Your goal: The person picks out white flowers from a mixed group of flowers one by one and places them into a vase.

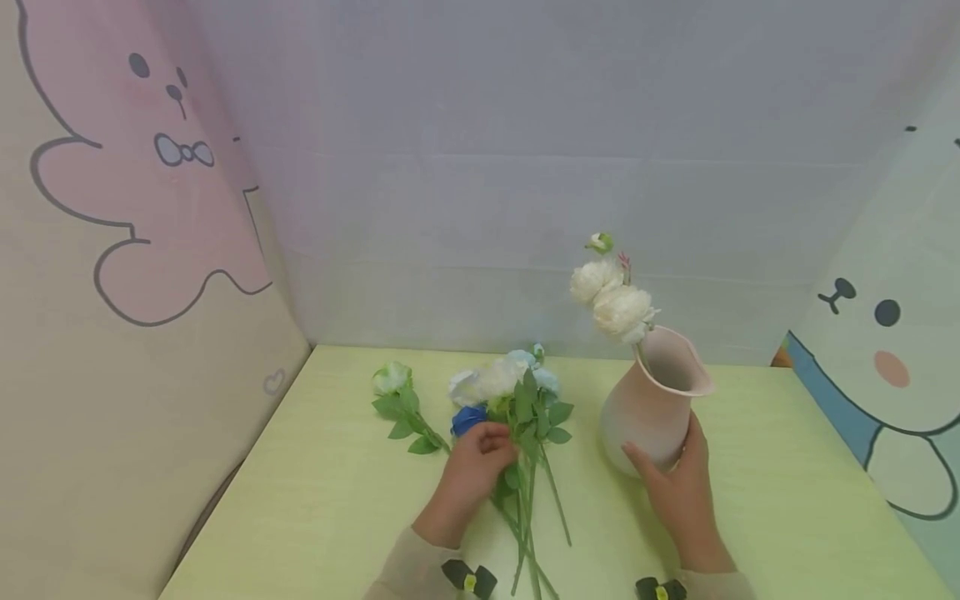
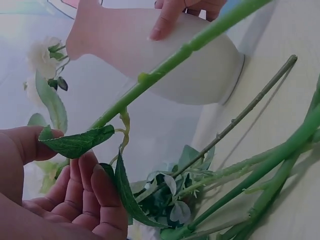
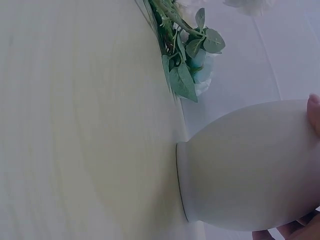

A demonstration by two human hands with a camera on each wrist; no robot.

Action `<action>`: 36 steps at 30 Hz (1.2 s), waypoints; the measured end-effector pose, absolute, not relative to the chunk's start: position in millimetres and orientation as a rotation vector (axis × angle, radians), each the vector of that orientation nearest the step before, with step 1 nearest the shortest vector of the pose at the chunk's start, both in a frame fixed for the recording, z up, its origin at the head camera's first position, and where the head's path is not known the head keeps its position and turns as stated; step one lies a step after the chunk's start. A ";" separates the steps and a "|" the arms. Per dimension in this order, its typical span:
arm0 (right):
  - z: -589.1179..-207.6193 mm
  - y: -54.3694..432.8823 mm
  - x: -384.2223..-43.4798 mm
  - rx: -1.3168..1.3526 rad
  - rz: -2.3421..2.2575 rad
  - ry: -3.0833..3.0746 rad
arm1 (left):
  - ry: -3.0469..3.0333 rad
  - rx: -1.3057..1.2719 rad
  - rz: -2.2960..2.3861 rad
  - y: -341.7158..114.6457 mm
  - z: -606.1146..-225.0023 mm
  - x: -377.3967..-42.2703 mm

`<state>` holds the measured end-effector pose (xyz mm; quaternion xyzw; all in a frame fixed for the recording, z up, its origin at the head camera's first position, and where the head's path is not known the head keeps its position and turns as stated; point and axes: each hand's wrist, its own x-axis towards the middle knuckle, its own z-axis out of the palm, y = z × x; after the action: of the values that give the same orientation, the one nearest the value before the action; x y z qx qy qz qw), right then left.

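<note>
My left hand [image 1: 476, 458] is over a bunch of artificial flowers [image 1: 498, 379] lying on the table. Its thumb and fingers [image 2: 90, 187] pinch a green flower stem [image 2: 165, 67] beside a leaf [image 2: 77, 142]. Which bloom this stem carries is not clear. With my right hand [image 1: 678, 487] I grip the side of a pink and white vase [image 1: 637, 417], fingers round its lower body. White flowers [image 1: 622, 310] lean out of the vase mouth to the left. A blue rose [image 1: 468, 418] lies just beyond my left hand.
A single white-green flower [image 1: 392, 379] with leaves lies on the left of the pale yellow table [image 1: 300, 500]. Loose stems [image 1: 528, 533] cross toward the near edge. A fabric wall [image 1: 450, 250] stands behind, with printed cartoon sheets on both sides.
</note>
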<state>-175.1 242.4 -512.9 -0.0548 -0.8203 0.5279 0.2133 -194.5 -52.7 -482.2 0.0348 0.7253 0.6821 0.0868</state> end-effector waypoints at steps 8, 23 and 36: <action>-511.1 241.8 -174.1 -0.150 1.461 -2.271 | 2.117 0.070 2.144 -54.0 -473.9 -193.8; -507.8 240.4 -173.3 -0.174 1.478 -2.275 | 1.888 0.099 2.372 -58.5 -465.1 -193.1; -510.4 240.9 -173.4 -0.183 1.474 -2.282 | 1.910 0.132 2.436 -63.0 -447.4 -184.6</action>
<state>-173.4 240.9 -510.4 -0.0657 -0.8197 0.5297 0.2080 -184.6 -63.0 -447.4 0.0425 0.6163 0.7861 0.0218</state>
